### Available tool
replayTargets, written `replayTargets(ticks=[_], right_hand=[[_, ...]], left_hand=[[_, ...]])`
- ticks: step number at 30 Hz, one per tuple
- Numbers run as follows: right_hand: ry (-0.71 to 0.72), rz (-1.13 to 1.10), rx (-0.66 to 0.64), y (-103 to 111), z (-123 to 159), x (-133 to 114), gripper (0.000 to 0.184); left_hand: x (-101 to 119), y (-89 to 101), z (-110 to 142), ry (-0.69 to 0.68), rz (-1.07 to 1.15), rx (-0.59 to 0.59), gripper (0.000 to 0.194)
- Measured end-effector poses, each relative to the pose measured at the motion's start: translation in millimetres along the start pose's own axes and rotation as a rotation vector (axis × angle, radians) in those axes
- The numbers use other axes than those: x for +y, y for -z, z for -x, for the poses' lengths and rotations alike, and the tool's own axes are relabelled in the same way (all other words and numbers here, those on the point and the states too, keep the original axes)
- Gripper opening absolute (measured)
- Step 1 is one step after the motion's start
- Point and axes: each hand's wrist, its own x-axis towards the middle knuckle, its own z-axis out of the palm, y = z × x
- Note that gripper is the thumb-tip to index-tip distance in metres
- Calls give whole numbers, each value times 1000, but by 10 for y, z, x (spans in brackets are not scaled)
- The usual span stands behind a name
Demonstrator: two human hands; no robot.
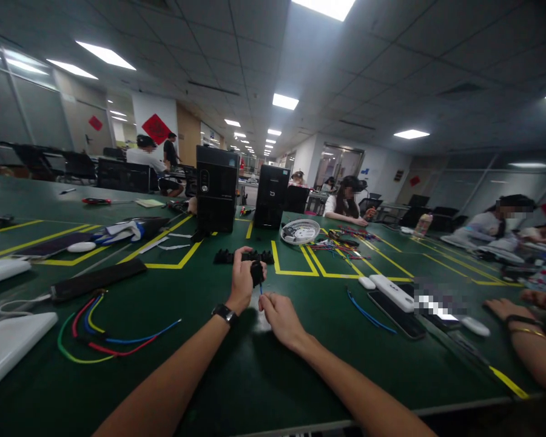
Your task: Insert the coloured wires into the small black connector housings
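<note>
My left hand, a black watch on its wrist, is closed round a small black connector block held just above the green table. Right below it, my right hand pinches the end of a thin blue wire that points up into the block. A row of similar black blocks lies on the table just beyond my hands. To the left lie loose red, blue, yellow and green wires. Another blue wire lies to the right.
Two black computer towers stand at the table's middle, with a white fan grille and a heap of coloured wires beside them. Phones and white power banks lie to the right. A co-worker's forearms rest at far right; other people sit further back.
</note>
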Motion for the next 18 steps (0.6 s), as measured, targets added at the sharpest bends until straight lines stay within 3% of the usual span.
replayTargets(ticks=[3, 5, 10, 13, 15, 18], right_hand=[[-6, -62, 23, -21, -17, 18, 31], [-11, -78, 25, -43, -16, 32, 31], [-53, -59, 19, -104, 12, 51, 33], [-57, -61, 22, -97, 5, 39, 33], [-44, -84, 32, -53, -12, 32, 33], [-21, -145, 64, 43, -31, 41, 31]], left_hand=[[-37, -69, -26, 56, 188, 131, 29], [-39, -90, -9, 31, 175, 181, 28], [30, -36, 77, -140, -177, 51, 26], [62, 10, 54, -186, -244, 3, 26], [75, 26, 7, -139, -157, 30, 29], [95, 27, -58, 79, 87, 32, 31]])
